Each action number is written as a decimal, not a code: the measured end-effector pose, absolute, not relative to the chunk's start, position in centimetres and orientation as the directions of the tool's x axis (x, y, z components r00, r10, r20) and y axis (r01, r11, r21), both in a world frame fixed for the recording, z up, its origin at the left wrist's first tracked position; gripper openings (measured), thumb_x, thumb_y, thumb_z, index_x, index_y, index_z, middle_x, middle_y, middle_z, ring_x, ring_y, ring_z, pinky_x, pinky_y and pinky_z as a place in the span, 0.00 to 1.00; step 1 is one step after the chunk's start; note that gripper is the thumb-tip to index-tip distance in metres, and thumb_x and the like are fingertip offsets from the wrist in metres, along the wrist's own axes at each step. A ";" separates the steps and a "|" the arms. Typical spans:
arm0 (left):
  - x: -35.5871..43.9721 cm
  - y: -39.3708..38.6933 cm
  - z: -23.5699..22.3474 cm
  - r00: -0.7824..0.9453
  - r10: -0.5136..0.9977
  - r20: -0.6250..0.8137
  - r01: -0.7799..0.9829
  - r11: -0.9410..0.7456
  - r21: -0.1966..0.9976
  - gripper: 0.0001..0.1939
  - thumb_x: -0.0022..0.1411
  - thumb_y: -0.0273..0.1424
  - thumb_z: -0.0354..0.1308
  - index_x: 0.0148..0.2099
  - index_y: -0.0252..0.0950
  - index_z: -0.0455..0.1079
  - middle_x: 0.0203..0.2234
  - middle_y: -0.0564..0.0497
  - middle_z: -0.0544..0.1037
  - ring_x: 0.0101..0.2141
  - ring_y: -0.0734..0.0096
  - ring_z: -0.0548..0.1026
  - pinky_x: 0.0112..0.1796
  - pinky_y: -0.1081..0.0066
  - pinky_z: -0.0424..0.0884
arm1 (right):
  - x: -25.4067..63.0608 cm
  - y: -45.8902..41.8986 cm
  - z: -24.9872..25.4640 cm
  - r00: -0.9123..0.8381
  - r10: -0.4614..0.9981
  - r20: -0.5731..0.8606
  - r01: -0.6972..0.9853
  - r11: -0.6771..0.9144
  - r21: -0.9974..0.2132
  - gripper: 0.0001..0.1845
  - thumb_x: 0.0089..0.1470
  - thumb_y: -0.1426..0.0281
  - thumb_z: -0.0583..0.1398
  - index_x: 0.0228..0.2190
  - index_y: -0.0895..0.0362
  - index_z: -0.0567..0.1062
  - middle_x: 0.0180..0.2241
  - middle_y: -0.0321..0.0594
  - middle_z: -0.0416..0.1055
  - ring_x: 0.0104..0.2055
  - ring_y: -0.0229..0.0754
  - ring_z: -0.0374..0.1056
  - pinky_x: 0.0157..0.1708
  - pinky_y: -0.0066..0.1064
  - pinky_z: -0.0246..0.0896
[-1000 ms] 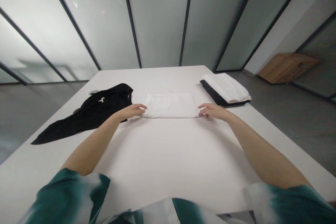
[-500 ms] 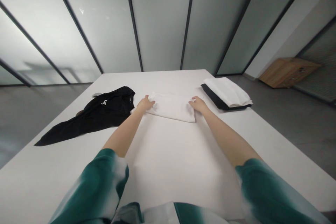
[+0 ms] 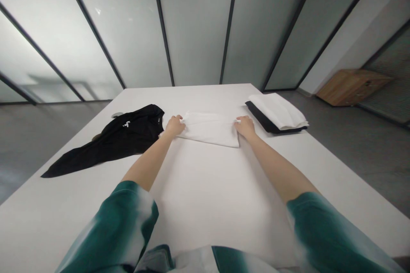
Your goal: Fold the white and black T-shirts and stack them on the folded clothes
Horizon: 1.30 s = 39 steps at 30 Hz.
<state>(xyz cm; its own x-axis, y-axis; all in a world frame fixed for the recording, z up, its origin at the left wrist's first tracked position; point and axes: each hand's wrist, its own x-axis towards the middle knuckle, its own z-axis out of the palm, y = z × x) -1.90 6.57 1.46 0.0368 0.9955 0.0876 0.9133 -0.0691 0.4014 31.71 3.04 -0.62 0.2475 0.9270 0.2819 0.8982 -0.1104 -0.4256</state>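
Note:
A white folded garment [image 3: 209, 130] lies flat in the middle of the table, its near edge slanting down to the right. My left hand [image 3: 175, 126] is closed on its left side, fingers curled at the cloth. On the opposite side, my right hand [image 3: 246, 127] pinches the right edge between thumb and fingers. Just left of my left hand lies a black garment [image 3: 128, 132] with a small white print, one part stretching toward the table's left edge.
A white folded cloth [image 3: 278, 110] rests on a black folded one [image 3: 264, 123] at the right edge of the white table [image 3: 218, 192]. A small round object [image 3: 117, 114] sits behind the black garment. Frosted glass panels stand behind; a wooden cabinet [image 3: 352, 87] is on the floor at right.
My left hand has shifted slightly left and its fingers have curled in. My right hand has moved a little right, to the white garment's edge. The garment stays nearly in place.

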 end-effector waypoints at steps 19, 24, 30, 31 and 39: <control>3.5 4.2 -0.9 0.367 0.930 -0.027 0.926 -0.363 0.101 0.35 0.69 0.49 0.40 0.72 0.39 0.49 0.70 0.39 0.49 0.68 0.44 0.46 0.62 0.46 0.45 | 26.8 -0.4 -1.7 -0.198 0.980 -0.006 0.973 0.196 -0.119 0.37 0.63 0.48 0.45 0.67 0.53 0.54 0.69 0.51 0.46 0.70 0.59 0.42 0.65 0.51 0.39; 2.7 1.8 -0.6 0.372 0.918 0.139 0.918 -0.386 0.095 0.31 0.68 0.48 0.45 0.66 0.36 0.61 0.66 0.37 0.59 0.65 0.47 0.54 0.61 0.52 0.53 | 27.2 -0.6 -1.7 -0.209 0.977 0.046 0.968 0.213 -0.135 0.34 0.65 0.51 0.47 0.65 0.54 0.59 0.69 0.49 0.49 0.70 0.56 0.44 0.65 0.49 0.41; 2.5 -0.1 0.9 0.426 0.892 0.150 0.889 -0.443 0.112 0.19 0.68 0.39 0.46 0.48 0.37 0.74 0.44 0.41 0.77 0.48 0.55 0.73 0.49 0.59 0.65 | 27.6 -1.0 -1.7 -0.168 0.984 0.062 0.969 0.176 -0.176 0.29 0.66 0.57 0.47 0.62 0.55 0.65 0.67 0.46 0.53 0.69 0.52 0.48 0.64 0.46 0.46; 2.8 -0.3 1.1 0.428 0.895 0.123 0.891 -0.441 0.110 0.19 0.68 0.40 0.46 0.48 0.37 0.75 0.44 0.40 0.77 0.47 0.55 0.74 0.49 0.59 0.65 | 27.6 -1.0 -1.6 -0.166 0.983 0.073 0.968 0.177 -0.176 0.28 0.66 0.58 0.48 0.61 0.55 0.66 0.67 0.47 0.55 0.68 0.52 0.50 0.64 0.46 0.47; 3.3 -0.4 -0.3 0.442 0.883 0.156 0.883 -0.459 0.096 0.28 0.69 0.48 0.42 0.57 0.36 0.70 0.56 0.38 0.72 0.57 0.50 0.67 0.63 0.50 0.46 | 27.6 -1.4 -0.2 -0.081 0.970 0.230 0.994 0.096 -0.052 0.24 0.65 0.59 0.48 0.44 0.58 0.79 0.49 0.51 0.75 0.55 0.54 0.66 0.61 0.50 0.45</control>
